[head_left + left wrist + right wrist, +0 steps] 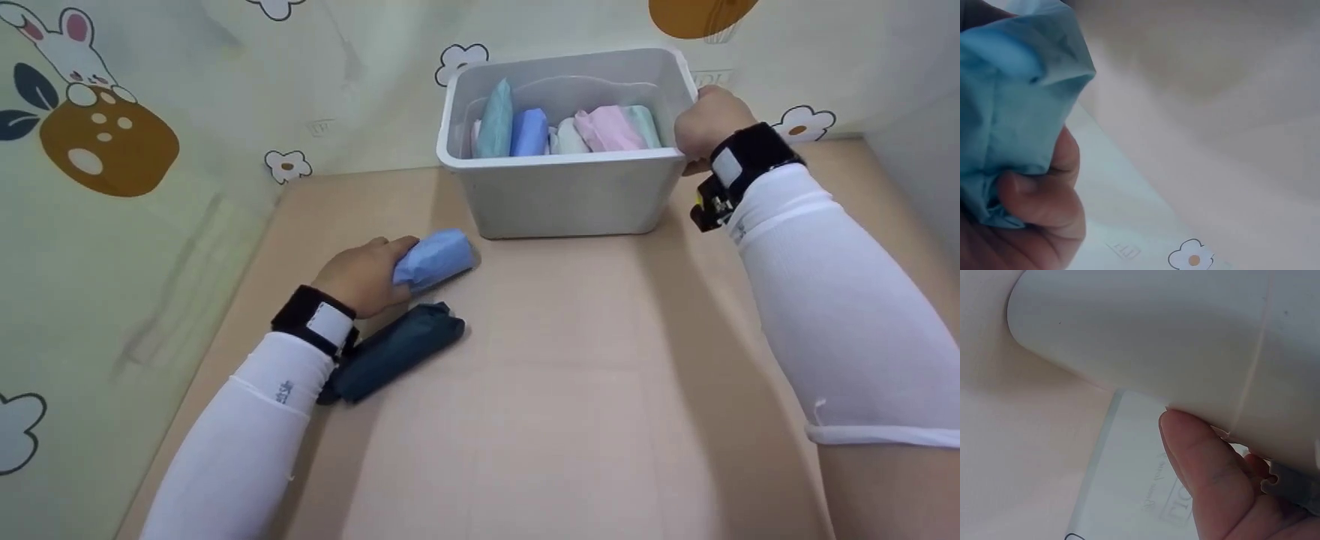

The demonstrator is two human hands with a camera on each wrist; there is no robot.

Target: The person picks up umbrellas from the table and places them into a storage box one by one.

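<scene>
My left hand [364, 277] grips a light blue rolled cloth bundle [436, 259] at its left end, low over the table in front of the bin. In the left wrist view the thumb presses into the creased fabric [1022, 124]. Just below that hand lies a dark teal rolled bundle [401, 352], partly hidden by the wrist. A light grey plastic bin [570, 199] stands against the back wall. My right hand [712, 126] holds the bin's right rim, with its thumb [1196, 444] against the outer wall in the right wrist view.
Inside the bin stand several rolled cloths: a teal one [495, 124], a blue one [529, 133], a pink one [611, 129] and paler ones. The beige tabletop [555, 390] meets the patterned wall [217, 112] behind and on the left.
</scene>
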